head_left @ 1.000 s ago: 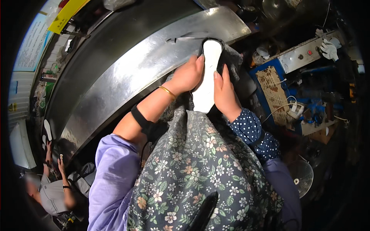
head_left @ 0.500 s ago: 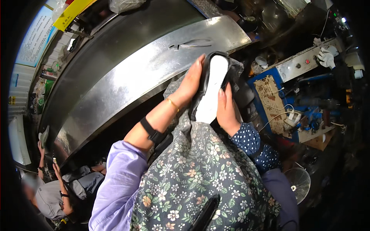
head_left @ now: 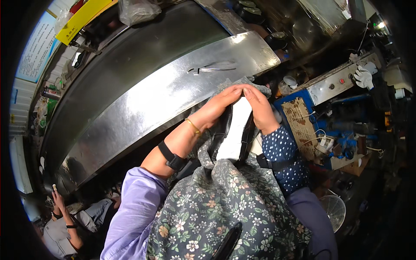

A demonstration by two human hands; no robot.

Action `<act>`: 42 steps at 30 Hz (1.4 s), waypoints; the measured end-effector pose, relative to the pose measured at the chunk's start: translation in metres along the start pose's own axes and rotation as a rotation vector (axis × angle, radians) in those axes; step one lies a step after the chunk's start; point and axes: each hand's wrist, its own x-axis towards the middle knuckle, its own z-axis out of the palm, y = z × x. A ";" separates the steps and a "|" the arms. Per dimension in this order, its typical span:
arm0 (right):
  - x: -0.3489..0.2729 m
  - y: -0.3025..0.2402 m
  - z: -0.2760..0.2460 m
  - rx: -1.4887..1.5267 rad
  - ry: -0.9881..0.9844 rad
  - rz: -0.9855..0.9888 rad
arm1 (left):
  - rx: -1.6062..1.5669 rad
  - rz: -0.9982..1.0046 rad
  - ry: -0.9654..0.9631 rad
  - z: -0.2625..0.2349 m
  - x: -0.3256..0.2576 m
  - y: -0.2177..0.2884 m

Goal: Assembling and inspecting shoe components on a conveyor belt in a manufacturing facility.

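A black shoe (head_left: 231, 141) with a white insole bottom facing up lies upside down above my apron-covered lap. My left hand (head_left: 218, 106) is closed round the left side of its far end. From the other side my right hand (head_left: 261, 109) grips the same end, and the two thumbs meet over its tip. The fingers cover that end, so its edge is hidden there. Black material borders the white bottom on both sides. Grey crumpled cloth (head_left: 242, 82) shows just beyond the hands.
A shiny metal ledge (head_left: 143, 93) runs along a dark belt (head_left: 143, 43) ahead of me. Thin looped strips (head_left: 216, 66) rest on the ledge. To the right stands a blue machine with a control panel (head_left: 336, 80) and a white glove (head_left: 363, 78). A co-worker (head_left: 60, 232) sits at lower left.
The shoe has come lower and nearer to me. My right hand has moved up from its side to the far end, and my left hand has closed over that end too.
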 end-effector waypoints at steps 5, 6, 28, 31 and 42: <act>0.008 0.008 -0.002 -0.178 0.085 -0.035 | 0.302 0.189 0.037 -0.003 0.010 -0.015; 0.010 0.003 -0.009 0.019 0.010 0.058 | 0.292 0.181 0.045 -0.005 0.010 -0.013; -0.036 -0.046 -0.063 0.738 -0.201 0.134 | 0.880 0.562 -0.189 0.062 -0.025 0.029; -0.090 -0.055 -0.102 0.023 -0.241 0.317 | 0.491 0.384 -0.783 0.070 -0.028 0.040; -0.126 0.013 -0.100 0.672 0.538 0.348 | 1.626 0.419 0.332 -0.147 0.097 -0.064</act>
